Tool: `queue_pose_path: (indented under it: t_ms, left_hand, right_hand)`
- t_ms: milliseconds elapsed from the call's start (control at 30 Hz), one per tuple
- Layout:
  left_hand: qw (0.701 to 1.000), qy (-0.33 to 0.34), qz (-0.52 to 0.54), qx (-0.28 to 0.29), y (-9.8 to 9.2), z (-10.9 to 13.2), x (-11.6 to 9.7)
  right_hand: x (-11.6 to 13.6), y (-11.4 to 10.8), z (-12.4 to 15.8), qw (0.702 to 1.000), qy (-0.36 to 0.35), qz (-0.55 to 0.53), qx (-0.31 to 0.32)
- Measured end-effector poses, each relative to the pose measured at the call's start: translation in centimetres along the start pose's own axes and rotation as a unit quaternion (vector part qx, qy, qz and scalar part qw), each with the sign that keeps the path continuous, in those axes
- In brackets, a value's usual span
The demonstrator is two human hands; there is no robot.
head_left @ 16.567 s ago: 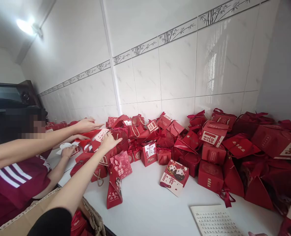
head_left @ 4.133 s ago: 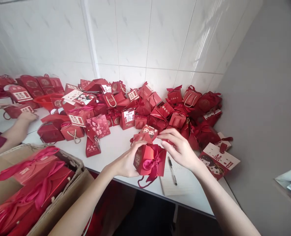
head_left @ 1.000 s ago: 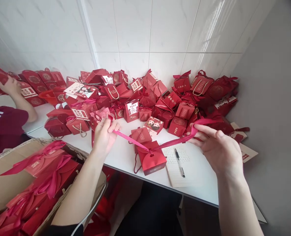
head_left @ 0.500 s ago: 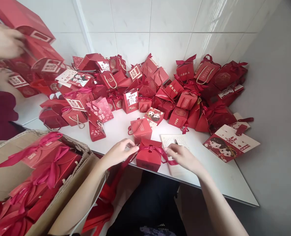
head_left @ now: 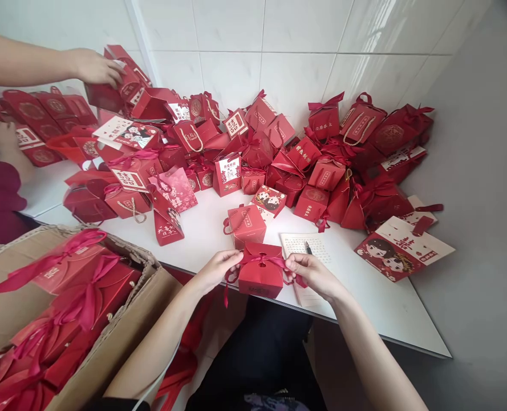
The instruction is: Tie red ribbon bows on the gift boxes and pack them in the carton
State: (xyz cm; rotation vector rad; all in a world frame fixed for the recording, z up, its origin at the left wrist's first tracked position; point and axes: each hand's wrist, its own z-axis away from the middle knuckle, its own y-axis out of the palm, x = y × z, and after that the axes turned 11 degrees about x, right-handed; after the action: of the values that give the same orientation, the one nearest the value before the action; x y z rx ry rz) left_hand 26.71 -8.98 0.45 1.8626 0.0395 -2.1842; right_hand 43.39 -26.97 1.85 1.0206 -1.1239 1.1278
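A white table (head_left: 390, 311) with a dark front edge carries a long heap of red gift boxes (head_left: 257, 149) along its back. In front of the heap sit a tapering box (head_left: 167, 230), a corded box (head_left: 250, 227) and a box with two cartoon faces (head_left: 269, 200). A notebook (head_left: 296, 242) (its upper part covered in handwriting) lies near the front edge, just beside a ribboned red box (head_left: 260, 280)

Below the fingers (head_left: 296, 266), the person is wearing black clothing (head_left: 253, 348), with a purplish print (head_left: 270, 403) showing farther from them. Well behind the left fingers (head_left: 230, 261), a black sleeve (head_left: 118, 404) is showing, a thin white cable (head_left: 157, 379) running beside it.
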Motion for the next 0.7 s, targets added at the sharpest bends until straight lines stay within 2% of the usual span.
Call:
queue_pose_path:
  t_ms: [200,367,433,533,633,700]
  left_hand:
    - [0.999,0.039,0.020,-0.023,-0.1,0.1,1.3]
    - [0.998,0.036,-0.041,-0.035,-0.3,0.3,0.4]
    - [0.996,0.027,-0.069,-0.040,-0.3,0.5,-0.3]
    - [0.991,0.014,-0.128,-0.025,-0.1,0.9,-1.5]
    - [0.982,0.013,-0.190,-0.003,0.2,1.3,-2.6]
    - [0.975,0.007,-0.224,0.003,0.4,1.4,-3.2]
  right_hand:
    - [-0.7,-1.2,0.3,0.998,0.017,0.066,0.008]
    - [1.3,-1.0,0.8,0.996,0.018,0.084,0.002]
    - [2.4,-0.5,0.9,0.996,-0.010,0.085,-0.007]
    - [3.4,0.8,0.3,0.993,-0.095,0.076,-0.006]
    - [3.3,2.2,-1.0,0.986,-0.140,0.086,-0.007]
    - [2.7,3.0,-1.8,0.981,-0.152,0.120,-0.033]
